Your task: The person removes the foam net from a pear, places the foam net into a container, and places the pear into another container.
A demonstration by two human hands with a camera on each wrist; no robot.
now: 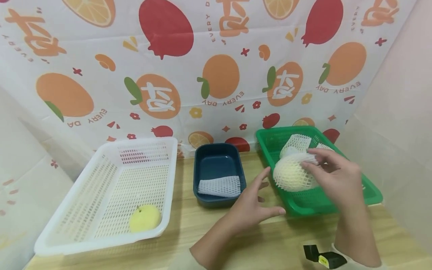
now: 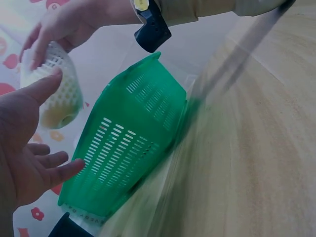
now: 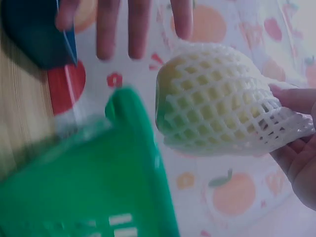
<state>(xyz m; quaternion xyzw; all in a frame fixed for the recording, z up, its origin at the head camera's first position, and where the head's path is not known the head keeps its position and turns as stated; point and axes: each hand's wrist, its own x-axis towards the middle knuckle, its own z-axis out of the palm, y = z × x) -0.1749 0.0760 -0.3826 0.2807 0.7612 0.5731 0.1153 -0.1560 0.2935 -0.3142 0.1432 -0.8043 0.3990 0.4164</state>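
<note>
While the right hand is holding a fruit in white foam netting above the green basket, its fingers are curling round the netted end, the grip clamped on that fruit. The right wrist view is showing the netting bunching loose between thumb and fingers at one end, with pale yellow skin showing through the mesh.

Left hand: hovering just beside the netted fruit, fingers straight and spread, thumb tip reaching toward the netting; whether it is touching cannot be told. Grip apart, holding nothing.

Green basket: sitting on the wooden surface at the right, with more foam netting lying inside toward its far end.

Dark blue tray: sitting in the middle, between the two baskets, with one flat, empty foam net sleeve lying in its near part.

White basket: sitting at the left, well apart from the hands, with one bare yellow-green fruit resting in its near right corner.

Backdrop: a fruit-printed cloth is hanging behind the surface.

Right wrist: a black and yellow device is sitting strapped on.
</note>
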